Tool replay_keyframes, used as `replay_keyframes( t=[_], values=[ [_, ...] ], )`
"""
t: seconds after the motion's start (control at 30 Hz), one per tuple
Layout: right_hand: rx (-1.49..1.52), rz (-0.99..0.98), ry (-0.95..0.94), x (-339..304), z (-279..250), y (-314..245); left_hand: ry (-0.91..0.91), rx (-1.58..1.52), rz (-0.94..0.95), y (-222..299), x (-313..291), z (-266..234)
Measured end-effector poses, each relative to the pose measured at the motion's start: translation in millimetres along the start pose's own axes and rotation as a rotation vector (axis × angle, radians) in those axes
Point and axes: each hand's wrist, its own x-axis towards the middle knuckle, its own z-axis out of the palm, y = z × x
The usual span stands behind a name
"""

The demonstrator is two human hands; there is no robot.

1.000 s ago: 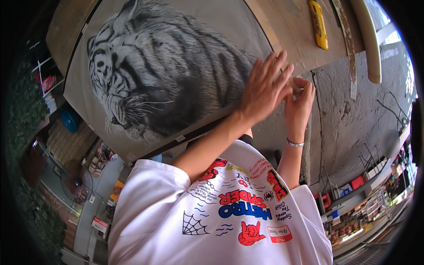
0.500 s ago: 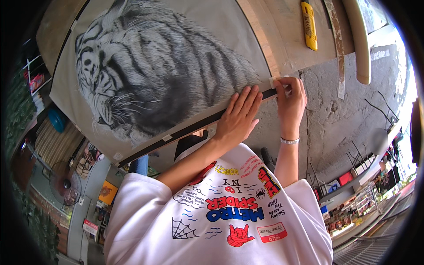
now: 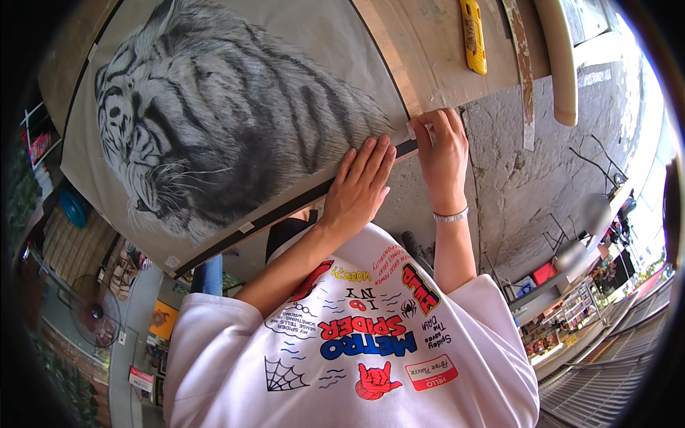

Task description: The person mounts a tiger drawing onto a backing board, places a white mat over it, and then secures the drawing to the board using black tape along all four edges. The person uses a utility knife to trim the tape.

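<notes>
A black-and-white tiger drawing (image 3: 214, 114) on grey paper lies on a wooden board (image 3: 396, 60), with a black strip (image 3: 282, 207) along its near edge. My left hand (image 3: 354, 187) rests flat across that edge, fingers extended and holding nothing. At the near right corner, the thumb and fingers of my right hand (image 3: 444, 153) pinch a small whitish piece of tape (image 3: 411, 130), partly covered by the fingertips. Another tape piece (image 3: 246, 227) sits on the black strip, left of my left hand.
Beyond the drawing on the right lie a yellow utility knife (image 3: 473, 36) and a worn flat strip (image 3: 523, 78). A cream rounded edge (image 3: 560, 64) is farther right. Cracked concrete floor (image 3: 506, 178) shows below. A fan (image 3: 96, 312) stands at the lower left.
The whole scene has shifted left in view, as my head turned slightly. My left hand stays flat on the edge; my right hand keeps its pinch at the corner.
</notes>
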Motion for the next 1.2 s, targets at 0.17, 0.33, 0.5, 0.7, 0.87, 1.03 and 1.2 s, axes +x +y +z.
replay_keyframes(
  t=[0.17, 0.33, 0.5, 0.7, 0.87, 1.03, 1.2],
  values=[
    [-0.102, 0.01, -0.038, -9.5, -7.1, 0.9, 0.01, -0.035, 0.001, -0.7, 0.4, -2.5],
    [-0.007, 0.048, -0.028, -3.8, -6.8, 3.4, 0.012, -0.033, -0.007, -0.8, 0.6, -2.9],
    [-0.051, -0.04, -0.048, 6.5, -8.3, 3.0, 0.009, -0.04, 0.003, -2.7, -0.2, -2.2],
    [-0.06, -0.046, -0.086, 7.7, -11.7, 0.2, 0.014, 0.004, 0.008, -2.6, -0.5, 0.4],
    [-0.118, -0.019, -0.158, 3.6, -10.8, 10.4, 0.075, -0.085, 0.004, -2.2, -3.5, -0.5],
    [0.127, 0.161, -0.141, -28.6, -30.6, 41.3, 0.068, -0.615, 0.028, 0.6, -43.7, 2.8],
    [0.446, 0.324, -0.292, -26.7, -15.9, 81.1, -0.17, -1.504, -0.513, -10.9, -93.7, 24.6]
  ],
)
